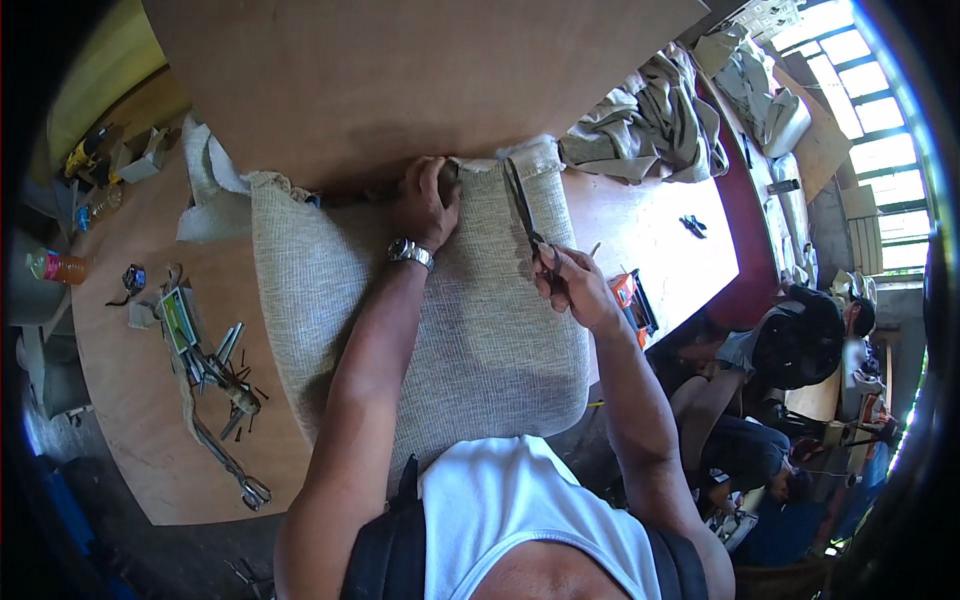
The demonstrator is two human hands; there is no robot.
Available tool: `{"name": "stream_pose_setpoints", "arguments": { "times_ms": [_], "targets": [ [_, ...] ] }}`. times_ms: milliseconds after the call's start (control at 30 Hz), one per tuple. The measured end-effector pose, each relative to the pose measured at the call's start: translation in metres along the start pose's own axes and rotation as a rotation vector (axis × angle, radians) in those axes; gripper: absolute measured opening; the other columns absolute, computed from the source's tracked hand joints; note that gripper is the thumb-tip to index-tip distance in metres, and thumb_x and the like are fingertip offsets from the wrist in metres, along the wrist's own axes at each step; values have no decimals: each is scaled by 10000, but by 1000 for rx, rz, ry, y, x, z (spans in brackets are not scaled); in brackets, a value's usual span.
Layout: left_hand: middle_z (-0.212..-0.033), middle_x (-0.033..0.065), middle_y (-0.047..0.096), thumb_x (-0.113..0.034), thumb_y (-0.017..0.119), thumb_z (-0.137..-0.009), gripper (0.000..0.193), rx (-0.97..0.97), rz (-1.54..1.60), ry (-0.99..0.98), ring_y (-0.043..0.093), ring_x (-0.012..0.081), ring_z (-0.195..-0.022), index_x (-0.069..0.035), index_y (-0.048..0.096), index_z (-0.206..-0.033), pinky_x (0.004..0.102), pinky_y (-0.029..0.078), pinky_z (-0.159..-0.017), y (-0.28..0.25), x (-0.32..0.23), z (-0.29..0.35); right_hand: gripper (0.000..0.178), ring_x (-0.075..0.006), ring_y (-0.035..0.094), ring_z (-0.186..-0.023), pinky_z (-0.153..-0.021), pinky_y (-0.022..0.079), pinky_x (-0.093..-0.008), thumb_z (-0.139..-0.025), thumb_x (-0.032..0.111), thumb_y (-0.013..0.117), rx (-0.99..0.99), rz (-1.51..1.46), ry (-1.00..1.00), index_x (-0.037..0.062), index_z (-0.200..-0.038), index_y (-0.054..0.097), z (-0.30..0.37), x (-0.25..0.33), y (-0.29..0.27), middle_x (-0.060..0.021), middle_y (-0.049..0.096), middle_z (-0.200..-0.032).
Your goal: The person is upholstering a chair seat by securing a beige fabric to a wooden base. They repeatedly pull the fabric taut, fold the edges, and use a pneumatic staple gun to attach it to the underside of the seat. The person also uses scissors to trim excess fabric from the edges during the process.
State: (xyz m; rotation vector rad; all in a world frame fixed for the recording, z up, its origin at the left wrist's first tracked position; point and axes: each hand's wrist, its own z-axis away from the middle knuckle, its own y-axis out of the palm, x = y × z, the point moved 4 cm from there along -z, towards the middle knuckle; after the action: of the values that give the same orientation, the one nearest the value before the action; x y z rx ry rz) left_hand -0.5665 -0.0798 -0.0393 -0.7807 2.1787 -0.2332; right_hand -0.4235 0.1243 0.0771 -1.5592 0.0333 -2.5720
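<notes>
A seat-shaped piece covered in beige-grey woven fabric (480,340) lies in front of me, its far end against a large upright wooden panel (420,70). At that far edge my left hand (430,205) has its fingers curled closed over the fabric's border; its fingertips are partly hidden. In my right hand (572,280) are dark scissors (519,195), held by the handles. Their long blades point away from me and lie against the fabric near its far right corner, where a folded flap (535,158) shows.
On the wooden table (190,480) at left lie other scissors (255,492), metal strips, loose fasteners, a tape measure (133,278) and a bottle (60,267). Right are an orange-black tool (635,305), dark pliers (692,227) and heaped fabric (650,120). People (745,450) sit at lower right.
</notes>
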Motion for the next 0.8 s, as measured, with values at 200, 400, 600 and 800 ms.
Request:
{"name": "stream_pose_setpoints", "arguments": {
  "times_ms": [200, 400, 600, 800],
  "targets": [
    [-1363, 132, 613, -89, 816, -799, 629, 70, 143, 162, 637, 334, -1216, -115, 547, -1367, 410, 571, -984, 9, -31, -16, 469, -64, 412, -438, -408, 330, -229, -1025, 515, 582, -32, -1, 71, 64, -908, 638, -10, 19, -5, -24, 591, -653],
    [-1175, 89, 655, -45, 732, -810, 435, 102, 167, 172, 673, 311, -1006, -147, 649, -1225, 434, 581, -794, 23, -27, -13, 414, -67, 370, -426, -400, 301, -221, -1019, 470, 611, -63, 15, 150, 64, -941, 630, -16, 20, -7, -42, 577, -648],
    [-1039, 88, 668, 5, 741, -802, 326, 49, 244, 170, 678, 311, -930, -108, 684, -1103, 411, 565, -782, 21, -25, -7, 457, -71, 404, -425, -407, 314, -244, -1013, 498, 604, -55, 78, 143, 56, -897, 633, -14, 24, -4, -27, 577, -627],
    [-1005, 73, 643, -75, 753, -800, 251, 94, 253, 247, 668, 297, -901, -123, 662, -1028, 420, 567, -734, 14, -47, 4, 438, -65, 402, -445, -419, 311, -241, -1006, 490, 596, -114, 171, 126, 72, -880, 634, -14, 28, 0, -9, 563, -626]
  ]
}}
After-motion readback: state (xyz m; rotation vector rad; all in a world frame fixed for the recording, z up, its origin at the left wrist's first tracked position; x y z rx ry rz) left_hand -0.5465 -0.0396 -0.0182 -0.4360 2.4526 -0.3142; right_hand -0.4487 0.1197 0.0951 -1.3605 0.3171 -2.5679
